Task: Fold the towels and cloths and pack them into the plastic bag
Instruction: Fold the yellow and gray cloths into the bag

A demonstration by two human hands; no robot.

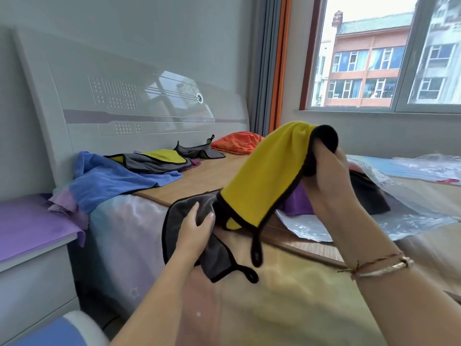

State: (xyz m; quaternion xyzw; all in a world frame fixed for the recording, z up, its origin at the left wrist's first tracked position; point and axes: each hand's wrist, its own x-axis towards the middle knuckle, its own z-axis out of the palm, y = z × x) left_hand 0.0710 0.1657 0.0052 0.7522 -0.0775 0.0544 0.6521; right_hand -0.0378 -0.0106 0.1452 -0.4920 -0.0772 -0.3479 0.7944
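Note:
A yellow and grey cloth (264,171) with black trim hangs in the air above the bed. My right hand (329,176) grips its upper corner, lifted high. My left hand (197,228) pinches its lower grey part near the bed's edge. A black hanging loop dangles from each lower corner. The clear plastic bag (399,208) lies open on the bed behind my right hand, with a purple cloth (299,201) and a dark cloth (369,193) at its mouth. Unfolded cloths lie near the headboard: a blue towel (112,181), a grey and yellow cloth (159,159), a grey cloth (199,151), an orange cloth (237,142).
The bed (287,295) carries a pastel cover and a wooden board (199,178). A white headboard (124,108) stands at the left. A nightstand (32,231) with a purple top stands beside the bed. A window (374,58) is at the right.

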